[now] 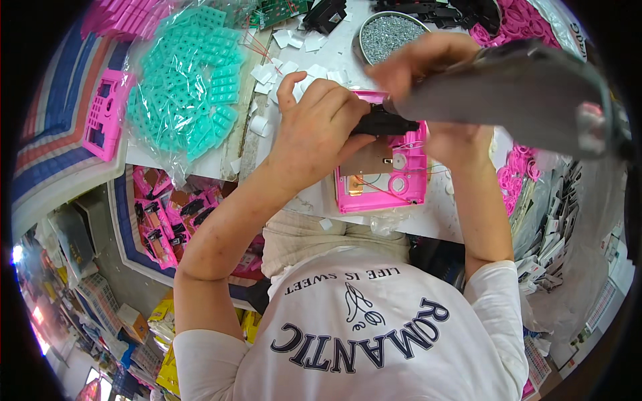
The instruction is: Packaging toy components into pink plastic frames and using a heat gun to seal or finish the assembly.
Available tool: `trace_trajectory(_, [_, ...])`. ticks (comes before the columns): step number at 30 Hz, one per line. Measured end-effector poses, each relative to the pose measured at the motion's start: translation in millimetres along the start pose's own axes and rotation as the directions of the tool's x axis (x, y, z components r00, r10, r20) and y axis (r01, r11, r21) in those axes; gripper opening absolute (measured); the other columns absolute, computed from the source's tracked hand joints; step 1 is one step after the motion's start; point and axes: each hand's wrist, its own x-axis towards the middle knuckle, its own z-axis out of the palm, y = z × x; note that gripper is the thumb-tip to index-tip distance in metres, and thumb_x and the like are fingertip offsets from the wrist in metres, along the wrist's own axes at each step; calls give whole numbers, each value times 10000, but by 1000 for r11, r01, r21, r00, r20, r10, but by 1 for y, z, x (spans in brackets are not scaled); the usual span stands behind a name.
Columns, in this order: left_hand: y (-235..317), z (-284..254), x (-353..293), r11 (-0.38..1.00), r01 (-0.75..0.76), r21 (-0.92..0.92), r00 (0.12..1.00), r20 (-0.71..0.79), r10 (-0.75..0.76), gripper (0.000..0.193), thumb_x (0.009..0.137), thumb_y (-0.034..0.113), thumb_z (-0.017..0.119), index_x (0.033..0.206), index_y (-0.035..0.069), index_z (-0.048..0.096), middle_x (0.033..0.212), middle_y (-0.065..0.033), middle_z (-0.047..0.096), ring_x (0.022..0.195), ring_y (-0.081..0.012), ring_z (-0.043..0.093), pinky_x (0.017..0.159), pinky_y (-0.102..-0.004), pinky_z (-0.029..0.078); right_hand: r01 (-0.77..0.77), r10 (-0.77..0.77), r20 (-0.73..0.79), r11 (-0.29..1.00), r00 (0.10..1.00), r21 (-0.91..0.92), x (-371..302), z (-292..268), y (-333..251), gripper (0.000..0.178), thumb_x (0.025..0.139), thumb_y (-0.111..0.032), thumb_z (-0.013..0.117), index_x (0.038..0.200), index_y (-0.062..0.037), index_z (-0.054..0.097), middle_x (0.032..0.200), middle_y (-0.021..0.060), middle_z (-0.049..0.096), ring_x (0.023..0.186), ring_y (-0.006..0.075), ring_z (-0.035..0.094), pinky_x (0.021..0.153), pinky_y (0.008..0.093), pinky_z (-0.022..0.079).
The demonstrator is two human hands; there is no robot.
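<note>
While the left hand point(324, 120) pinches a black part point(386, 123), the right hand point(435, 59) grips a dark tool point(508, 93); the pink case point(418, 175) under them looks part filled, not yet covered.

Bright, fisheye-bent edges, motion-blurred right hand point(433, 59)

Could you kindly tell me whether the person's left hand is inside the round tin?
No, the left hand holds the black part at the pink case, apart from the tin.

The pink casing point(416, 164) looks like glossy plastic, the tiny parts point(388, 39) shiny metal.
</note>
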Motion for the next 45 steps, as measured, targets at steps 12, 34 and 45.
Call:
trace_trajectory(12, [0, 0, -6, 881, 321, -347, 942, 20, -335, 794, 769, 445, 858, 1300, 33, 435, 1084, -37, 724, 1172, -242, 607, 1153, -588, 139, -175, 217, -29, 693, 976, -699, -43, -30, -2, 245, 922, -134, 674, 1123, 6, 668, 975, 147, 668, 821, 257, 642, 689, 341, 528])
trace_trajectory(34, [30, 0, -18, 979, 194, 57, 981, -30, -193, 555, 816, 249, 763, 1328, 73, 639, 1022, 14, 685, 1108, -244, 568, 1103, -583, 202, 180, 298, 316, 406, 901, -896, -27, -42, 0, 464, 736, -77, 778, 1192, -68, 693, 1170, 95, 662, 1073, 308, 607, 904, 405, 543])
trace_trajectory(45, [33, 2, -19, 973, 211, 95, 977, -35, -209, 523, 807, 240, 748, 1293, 67, 662, 1001, 0, 645, 1075, -249, 566, 1079, -556, 237, 215, 322, 339, 365, 884, -906, -25, -37, 8, 496, 727, -173, 731, 1189, -8, 659, 1140, 98, 633, 1094, 310, 585, 943, 426, 524])
